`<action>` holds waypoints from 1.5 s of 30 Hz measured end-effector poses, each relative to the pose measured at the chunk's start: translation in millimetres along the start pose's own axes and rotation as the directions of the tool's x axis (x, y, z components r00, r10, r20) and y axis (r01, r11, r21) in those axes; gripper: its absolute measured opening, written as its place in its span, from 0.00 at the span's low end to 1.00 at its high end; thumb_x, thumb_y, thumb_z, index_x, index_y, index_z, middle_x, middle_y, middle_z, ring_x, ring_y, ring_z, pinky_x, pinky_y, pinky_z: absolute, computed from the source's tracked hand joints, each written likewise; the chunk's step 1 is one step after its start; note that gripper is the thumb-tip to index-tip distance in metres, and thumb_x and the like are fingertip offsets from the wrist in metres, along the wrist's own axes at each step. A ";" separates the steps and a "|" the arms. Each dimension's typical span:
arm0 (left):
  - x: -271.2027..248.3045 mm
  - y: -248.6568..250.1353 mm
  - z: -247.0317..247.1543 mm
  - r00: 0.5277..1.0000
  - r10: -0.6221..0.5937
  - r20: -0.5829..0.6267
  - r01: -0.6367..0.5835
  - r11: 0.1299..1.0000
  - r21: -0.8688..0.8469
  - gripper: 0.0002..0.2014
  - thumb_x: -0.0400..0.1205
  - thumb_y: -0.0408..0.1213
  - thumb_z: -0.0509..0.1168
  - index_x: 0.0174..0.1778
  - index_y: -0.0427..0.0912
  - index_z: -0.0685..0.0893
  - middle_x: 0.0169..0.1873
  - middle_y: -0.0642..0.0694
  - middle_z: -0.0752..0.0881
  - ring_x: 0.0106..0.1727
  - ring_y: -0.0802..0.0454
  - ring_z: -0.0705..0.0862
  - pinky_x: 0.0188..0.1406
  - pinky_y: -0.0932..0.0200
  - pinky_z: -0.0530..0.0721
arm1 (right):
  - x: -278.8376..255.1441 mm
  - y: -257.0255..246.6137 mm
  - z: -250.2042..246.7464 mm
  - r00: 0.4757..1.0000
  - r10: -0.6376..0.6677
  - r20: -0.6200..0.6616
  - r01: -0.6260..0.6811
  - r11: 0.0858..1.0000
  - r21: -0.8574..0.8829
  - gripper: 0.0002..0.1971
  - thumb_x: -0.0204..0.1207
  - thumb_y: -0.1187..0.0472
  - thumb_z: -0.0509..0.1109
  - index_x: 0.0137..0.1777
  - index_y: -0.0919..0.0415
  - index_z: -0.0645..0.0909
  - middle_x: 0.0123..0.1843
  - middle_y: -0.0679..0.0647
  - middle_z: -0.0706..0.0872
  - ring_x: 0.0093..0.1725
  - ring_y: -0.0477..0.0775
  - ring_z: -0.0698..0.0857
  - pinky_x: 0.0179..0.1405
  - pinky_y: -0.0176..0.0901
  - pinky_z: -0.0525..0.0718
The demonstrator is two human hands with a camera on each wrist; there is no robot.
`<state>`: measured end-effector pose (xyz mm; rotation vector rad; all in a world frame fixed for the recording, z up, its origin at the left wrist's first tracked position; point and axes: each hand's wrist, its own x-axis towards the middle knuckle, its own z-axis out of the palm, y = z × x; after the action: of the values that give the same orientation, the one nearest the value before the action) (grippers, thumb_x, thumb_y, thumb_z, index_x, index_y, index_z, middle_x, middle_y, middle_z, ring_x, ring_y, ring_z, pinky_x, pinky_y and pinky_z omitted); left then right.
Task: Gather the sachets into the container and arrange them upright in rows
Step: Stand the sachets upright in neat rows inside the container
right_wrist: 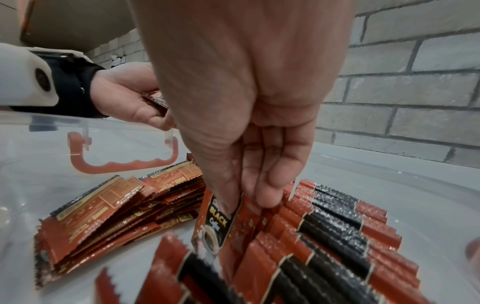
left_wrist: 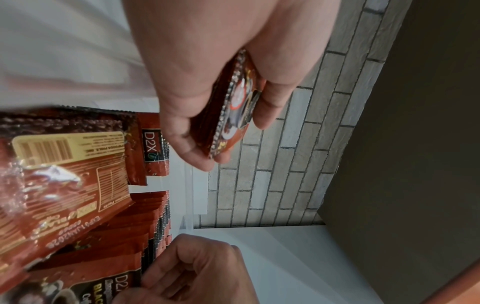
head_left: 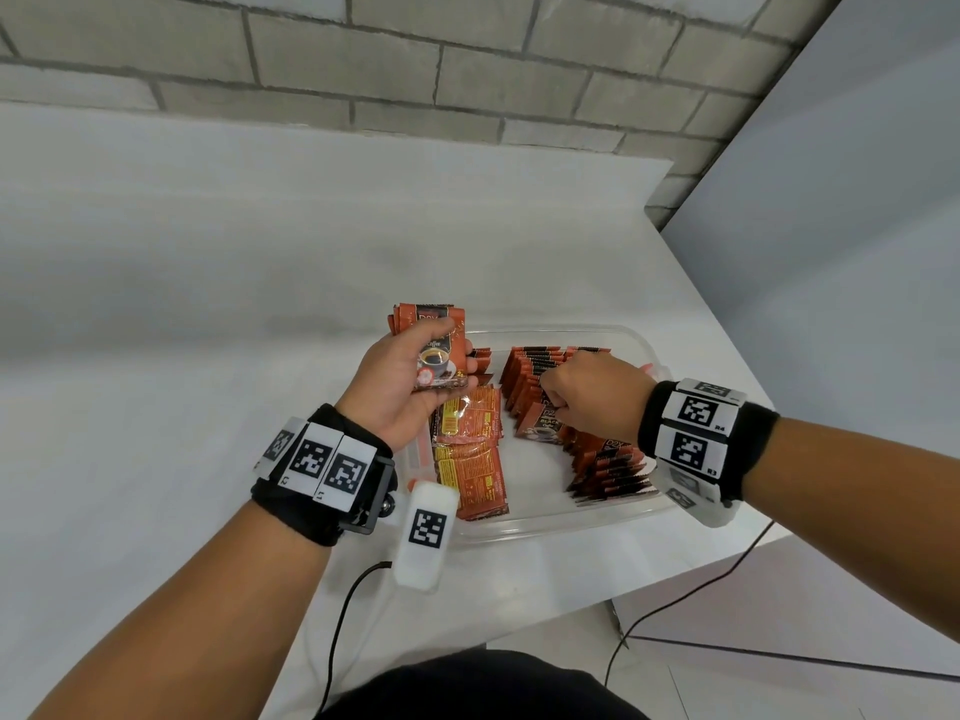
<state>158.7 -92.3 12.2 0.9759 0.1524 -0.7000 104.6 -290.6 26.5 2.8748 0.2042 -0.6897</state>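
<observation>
The right hand point(right_wrist: 249, 115) pinches the top edge of one orange-and-black coffee sachet point(right_wrist: 215, 224) between thumb and fingertips, slotting it upright into the standing row of sachets point(head_left: 535, 376) on the right side of the clear plastic container point(head_left: 644, 350), while the left hand point(head_left: 400, 376) hovers above the container's far left corner, curled round a small stack of the same sachets point(head_left: 431, 350). To seat it well, I judge it best to slide it straight down against its neighbours so the row stays tight. The flat pile of sachets lying label-back up point(head_left: 467, 449) in the container's left half looks still to be stood up.
</observation>
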 end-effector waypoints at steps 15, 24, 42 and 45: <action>-2.0 -0.9 4.3 1.000 -0.010 0.017 0.011 1.000 -0.008 0.04 0.83 0.31 0.58 0.44 0.36 0.76 0.31 0.38 0.84 0.34 0.45 0.87 0.40 0.49 0.88 | -21.1 13.3 -8.7 0.978 0.072 -0.197 -0.019 0.967 0.256 0.04 0.77 0.58 0.69 0.44 0.59 0.79 0.39 0.52 0.84 0.39 0.54 0.82 0.39 0.45 0.80; -18.2 -9.4 36.2 0.967 -0.098 0.235 0.028 0.958 0.287 0.07 0.80 0.30 0.67 0.53 0.37 0.85 0.51 0.35 0.88 0.50 0.43 0.88 0.46 0.45 0.90 | -55.9 5.2 -27.5 0.913 0.261 -0.315 0.160 0.482 0.862 0.16 0.74 0.54 0.75 0.61 0.45 0.79 0.47 0.47 0.87 0.40 0.51 0.87 0.43 0.36 0.82; -22.1 -22.9 51.3 0.954 -0.105 0.282 0.002 0.939 0.343 0.07 0.79 0.23 0.65 0.49 0.36 0.85 0.43 0.41 0.91 0.44 0.45 0.90 0.42 0.51 0.90 | -74.5 8.8 -19.2 0.877 0.350 -0.329 0.189 0.378 0.906 0.11 0.72 0.61 0.76 0.53 0.50 0.83 0.40 0.48 0.85 0.39 0.54 0.83 0.45 0.49 0.83; -23.8 -16.8 47.4 0.961 -0.079 0.266 -0.023 0.933 0.359 0.02 0.80 0.28 0.66 0.46 0.35 0.84 0.39 0.42 0.90 0.43 0.47 0.90 0.46 0.50 0.88 | -74.1 13.9 -34.3 0.921 0.221 -0.320 0.162 0.529 0.833 0.12 0.72 0.60 0.77 0.54 0.47 0.84 0.39 0.44 0.85 0.37 0.46 0.83 0.39 0.34 0.80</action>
<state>121.3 -125.1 37.3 1.2136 -0.2173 -0.9036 56.6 -303.9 92.6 3.9593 -0.2298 -0.1657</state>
